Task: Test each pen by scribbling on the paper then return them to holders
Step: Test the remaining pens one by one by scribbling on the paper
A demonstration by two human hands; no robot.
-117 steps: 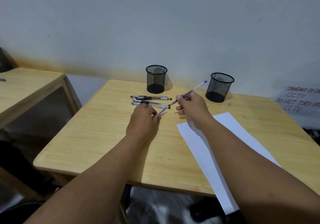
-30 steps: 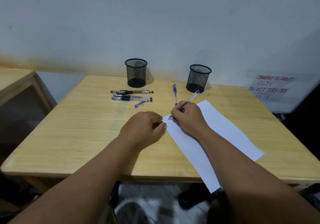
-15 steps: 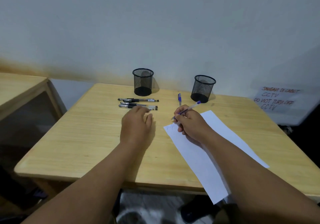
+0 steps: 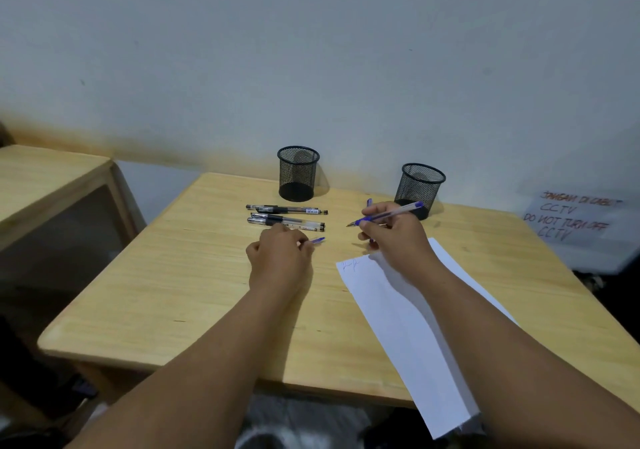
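Observation:
My right hand point(image 4: 394, 237) grips an uncapped blue pen point(image 4: 391, 213), its tip pointing left above the table. My left hand point(image 4: 278, 256) pinches the small blue pen cap point(image 4: 318, 240) just above the wood. A white paper point(image 4: 408, 327) lies under my right forearm, with a faint scribble point(image 4: 349, 264) at its top left corner. Three black pens point(image 4: 287, 215) lie side by side behind my left hand. Another blue pen point(image 4: 369, 202) lies behind my right hand, mostly hidden. Two black mesh holders stand at the back, one on the left point(image 4: 298, 173) and one on the right point(image 4: 419, 188).
The wooden table point(image 4: 194, 275) stands against a white wall. A second wooden table point(image 4: 38, 178) is at the left. A handwritten CCTV notice point(image 4: 571, 220) hangs on the right beyond the table edge.
My right hand has lifted the blue pen off the paper and turned its tip to the left. My left hand has taken up the blue cap from the table.

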